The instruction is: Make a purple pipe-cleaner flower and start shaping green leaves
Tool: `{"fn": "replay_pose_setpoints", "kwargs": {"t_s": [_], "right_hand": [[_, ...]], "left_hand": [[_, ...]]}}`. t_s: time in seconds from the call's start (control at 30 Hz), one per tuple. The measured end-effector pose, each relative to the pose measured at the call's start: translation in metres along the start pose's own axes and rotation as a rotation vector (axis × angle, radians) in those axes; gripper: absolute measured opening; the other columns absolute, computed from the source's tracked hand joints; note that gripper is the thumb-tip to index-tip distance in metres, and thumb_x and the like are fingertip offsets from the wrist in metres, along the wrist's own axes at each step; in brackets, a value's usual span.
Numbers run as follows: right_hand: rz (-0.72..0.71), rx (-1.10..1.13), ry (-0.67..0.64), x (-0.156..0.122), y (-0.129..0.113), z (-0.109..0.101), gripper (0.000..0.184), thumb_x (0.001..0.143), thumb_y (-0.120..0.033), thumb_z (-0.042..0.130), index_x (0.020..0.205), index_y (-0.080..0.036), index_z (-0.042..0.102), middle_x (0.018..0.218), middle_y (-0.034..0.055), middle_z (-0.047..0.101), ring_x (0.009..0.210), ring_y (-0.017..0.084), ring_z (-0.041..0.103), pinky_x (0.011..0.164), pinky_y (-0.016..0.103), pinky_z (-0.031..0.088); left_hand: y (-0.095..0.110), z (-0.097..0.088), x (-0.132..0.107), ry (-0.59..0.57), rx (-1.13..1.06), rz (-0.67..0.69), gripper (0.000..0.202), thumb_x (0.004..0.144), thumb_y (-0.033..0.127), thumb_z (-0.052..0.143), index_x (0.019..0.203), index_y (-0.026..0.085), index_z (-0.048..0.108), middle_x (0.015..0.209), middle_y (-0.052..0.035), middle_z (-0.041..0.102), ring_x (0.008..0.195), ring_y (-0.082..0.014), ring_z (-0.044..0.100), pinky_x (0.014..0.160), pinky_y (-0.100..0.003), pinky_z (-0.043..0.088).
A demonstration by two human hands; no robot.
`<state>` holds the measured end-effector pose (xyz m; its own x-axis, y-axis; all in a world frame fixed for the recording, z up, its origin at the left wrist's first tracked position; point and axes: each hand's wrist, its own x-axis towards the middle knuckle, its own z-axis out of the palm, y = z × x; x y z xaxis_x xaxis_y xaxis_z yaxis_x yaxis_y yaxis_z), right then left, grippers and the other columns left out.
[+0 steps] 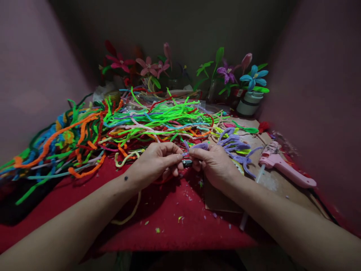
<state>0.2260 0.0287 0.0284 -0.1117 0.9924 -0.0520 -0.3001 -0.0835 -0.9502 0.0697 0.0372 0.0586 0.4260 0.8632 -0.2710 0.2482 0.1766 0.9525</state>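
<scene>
Over the middle of the red cloth, my left hand (162, 162) and my right hand (213, 163) meet fingertip to fingertip. Both pinch a purple pipe cleaner (200, 146), whose bent part shows above my right thumb. Part of it is hidden behind the fingers. Just below the fingertips a small dark metal tool (187, 163) shows, mostly covered. Beyond my right hand lie more purple pipe cleaners (235, 145), bent into petal-like loops, with some yellow pieces among them.
A large heap of coloured pipe cleaners (158, 120) spreads across the back and left. A pink glue gun (287, 167) lies on cardboard (222, 195) at right. Pipe-cleaner flowers stand behind, one blue flower (254, 78) in a pale jar (250, 103). Scraps dot the red cloth (169, 233).
</scene>
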Motion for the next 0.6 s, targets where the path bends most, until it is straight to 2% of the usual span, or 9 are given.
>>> {"fn": "replay_pose_setpoints", "kwargs": {"t_s": [0.2,0.33,0.5,0.6], "right_hand": [[0.011,0.001,-0.035,-0.001,0.000,-0.001,0.016,0.066,-0.021,0.063,0.053,-0.015,0.055,0.044,-0.0048,0.047,0.040,0.007,0.038,0.041,0.023,0.027],[-0.001,-0.067,-0.050,-0.003,-0.001,0.001,0.014,0.068,-0.021,0.061,0.056,-0.015,0.056,0.045,-0.0042,0.050,0.041,0.007,0.039,0.042,0.022,0.027],[0.013,-0.142,-0.002,-0.006,-0.006,0.004,0.007,0.065,-0.021,0.064,0.064,-0.016,0.059,0.049,-0.0039,0.055,0.044,0.008,0.043,0.045,0.022,0.030],[-0.003,-0.200,0.029,-0.007,-0.007,0.005,0.007,0.063,-0.019,0.065,0.066,-0.016,0.061,0.052,-0.0033,0.059,0.046,0.008,0.047,0.046,0.021,0.033]], "left_hand": [[-0.005,-0.001,0.002,-0.027,-0.031,-0.008,0.023,0.078,0.036,0.059,0.077,0.013,0.060,0.058,-0.0008,0.060,0.041,-0.0045,0.046,0.038,-0.014,0.029],[-0.006,0.000,0.002,0.011,-0.155,0.003,0.016,0.073,0.027,0.065,0.079,0.015,0.059,0.064,-0.0003,0.063,0.046,-0.0059,0.052,0.041,-0.015,0.034],[0.001,0.004,-0.003,0.061,-0.100,-0.033,0.011,0.074,0.023,0.063,0.079,0.015,0.058,0.054,0.0017,0.061,0.036,-0.0041,0.044,0.034,-0.013,0.028],[0.004,0.007,-0.005,0.068,-0.098,-0.018,0.009,0.073,0.020,0.063,0.078,0.015,0.056,0.052,0.0028,0.060,0.035,-0.0043,0.045,0.033,-0.013,0.030]]}}
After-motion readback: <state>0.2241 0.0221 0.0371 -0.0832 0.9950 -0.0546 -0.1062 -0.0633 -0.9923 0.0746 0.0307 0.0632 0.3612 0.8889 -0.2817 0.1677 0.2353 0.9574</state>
